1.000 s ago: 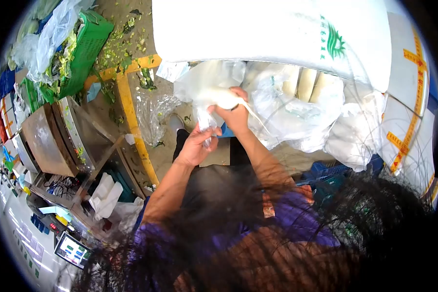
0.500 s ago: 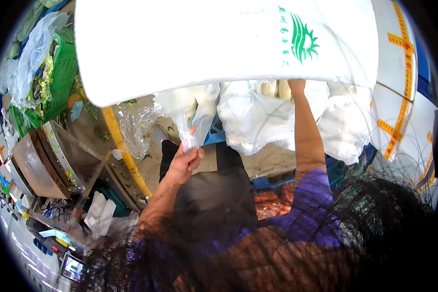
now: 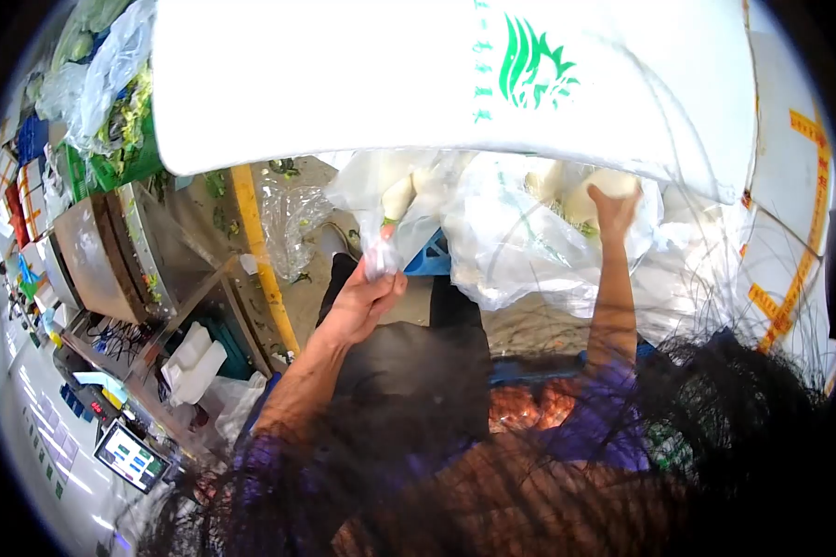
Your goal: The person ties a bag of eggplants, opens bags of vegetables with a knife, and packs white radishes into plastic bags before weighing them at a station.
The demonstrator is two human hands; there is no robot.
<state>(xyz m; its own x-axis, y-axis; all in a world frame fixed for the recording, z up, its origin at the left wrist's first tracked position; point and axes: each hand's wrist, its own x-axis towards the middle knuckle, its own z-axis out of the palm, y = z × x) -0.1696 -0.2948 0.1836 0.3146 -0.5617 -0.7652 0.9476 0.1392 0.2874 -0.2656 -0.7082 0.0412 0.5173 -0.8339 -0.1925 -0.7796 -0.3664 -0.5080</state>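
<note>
My left hand [image 3: 364, 299] is closed round the gathered edge of a clear plastic bag [image 3: 367, 190], which holds pale white radishes [image 3: 398, 199]. To the right, my right hand [image 3: 615, 206] has its fingers round the end of a white radish [image 3: 604, 184] lying in a large open plastic bag [image 3: 502, 243]. Other white radishes show in that large bag, partly under the edge of a white foam box [image 3: 344, 84] with a green printed mark.
A green crate [image 3: 139, 158] with leafy scraps stands at upper left, near a metal stand [image 3: 93, 265]. White boxes [image 3: 790, 195] with orange tape are stacked at right. Crumpled plastic [image 3: 291, 223] lies on the floor. A screen [image 3: 130, 457] is at lower left.
A second ago both hands were together with a radish at the smaller bag. My right hand has since moved right into the large bag, onto another radish. My left hand kept the bag.
</note>
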